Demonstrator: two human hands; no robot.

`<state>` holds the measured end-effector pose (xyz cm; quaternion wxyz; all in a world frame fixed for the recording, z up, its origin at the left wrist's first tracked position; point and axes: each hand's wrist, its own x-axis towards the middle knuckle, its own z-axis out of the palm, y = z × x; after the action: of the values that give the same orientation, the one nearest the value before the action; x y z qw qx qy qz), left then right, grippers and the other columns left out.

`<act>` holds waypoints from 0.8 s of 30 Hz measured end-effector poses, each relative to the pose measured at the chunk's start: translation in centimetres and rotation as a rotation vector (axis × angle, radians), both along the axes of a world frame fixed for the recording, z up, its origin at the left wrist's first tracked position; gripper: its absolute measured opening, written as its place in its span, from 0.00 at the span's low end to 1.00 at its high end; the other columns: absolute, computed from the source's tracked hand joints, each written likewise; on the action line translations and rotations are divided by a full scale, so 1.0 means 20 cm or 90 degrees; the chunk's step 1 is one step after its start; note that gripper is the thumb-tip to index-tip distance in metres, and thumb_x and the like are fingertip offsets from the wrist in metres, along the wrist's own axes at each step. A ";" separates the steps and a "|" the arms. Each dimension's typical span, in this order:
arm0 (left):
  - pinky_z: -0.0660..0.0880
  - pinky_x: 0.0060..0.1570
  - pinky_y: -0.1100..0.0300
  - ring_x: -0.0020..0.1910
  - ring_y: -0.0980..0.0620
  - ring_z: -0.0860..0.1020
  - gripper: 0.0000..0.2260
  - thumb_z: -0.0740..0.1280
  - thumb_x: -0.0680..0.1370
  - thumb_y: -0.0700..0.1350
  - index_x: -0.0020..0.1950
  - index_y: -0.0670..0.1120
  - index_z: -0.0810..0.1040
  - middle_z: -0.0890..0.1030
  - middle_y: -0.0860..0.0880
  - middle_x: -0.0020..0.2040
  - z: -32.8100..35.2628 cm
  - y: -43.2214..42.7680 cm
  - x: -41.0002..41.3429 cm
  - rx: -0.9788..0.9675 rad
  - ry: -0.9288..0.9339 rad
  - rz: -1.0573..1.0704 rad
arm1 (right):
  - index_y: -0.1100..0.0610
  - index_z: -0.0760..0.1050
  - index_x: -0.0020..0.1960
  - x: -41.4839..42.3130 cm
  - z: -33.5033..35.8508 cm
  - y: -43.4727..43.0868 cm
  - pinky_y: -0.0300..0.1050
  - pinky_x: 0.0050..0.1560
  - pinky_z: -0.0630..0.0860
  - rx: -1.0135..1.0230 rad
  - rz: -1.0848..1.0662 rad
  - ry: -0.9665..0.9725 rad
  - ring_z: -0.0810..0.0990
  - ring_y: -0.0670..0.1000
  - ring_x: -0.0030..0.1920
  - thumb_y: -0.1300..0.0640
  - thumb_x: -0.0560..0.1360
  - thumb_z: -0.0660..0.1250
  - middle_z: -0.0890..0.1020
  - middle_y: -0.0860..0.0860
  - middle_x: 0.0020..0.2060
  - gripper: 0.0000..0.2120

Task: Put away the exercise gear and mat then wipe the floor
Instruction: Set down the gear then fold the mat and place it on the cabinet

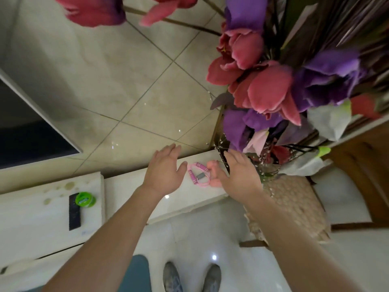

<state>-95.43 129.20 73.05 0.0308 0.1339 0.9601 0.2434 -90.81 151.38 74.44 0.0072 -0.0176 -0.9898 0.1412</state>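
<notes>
Left hand (163,173): I am watching it hovering over the white ledge (134,184), fingers straight and spread, gripping nothing.
Right hand (242,175): it is reaching out beside the left, well apart from it, fingers extended and relaxed; the thumb is bending inward.
Pink hand-grip exerciser (199,174): it is lying flat on the ledge between the two thumbs. Its long axis is running diagonally from the left thumb tip toward the heel of the right hand. The two ribbed handles are meeting at the left-thumb end and spreading toward the right hand, with a grey piece between them.
Contact: the right thumb is sitting at the exerciser's edge; I cannot tell whether it is touching.
Beyond the right hand: red and purple flowers (273,91) are crowding over its fingers.
Left of the left forearm: a green round tub (85,199) is resting against a dark flat bar (74,211).
</notes>
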 end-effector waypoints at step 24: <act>0.64 0.71 0.46 0.70 0.39 0.70 0.27 0.50 0.79 0.54 0.70 0.41 0.73 0.73 0.40 0.71 0.38 -0.04 1.01 -0.084 0.053 0.095 | 0.59 0.75 0.61 0.79 0.38 0.03 0.53 0.67 0.68 0.017 0.152 0.047 0.72 0.57 0.63 0.46 0.77 0.46 0.78 0.55 0.59 0.26</act>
<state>-75.14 128.33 80.74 -0.0186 0.0696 0.9819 0.1753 -75.05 152.00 82.08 0.0267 0.1055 -0.9857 0.1286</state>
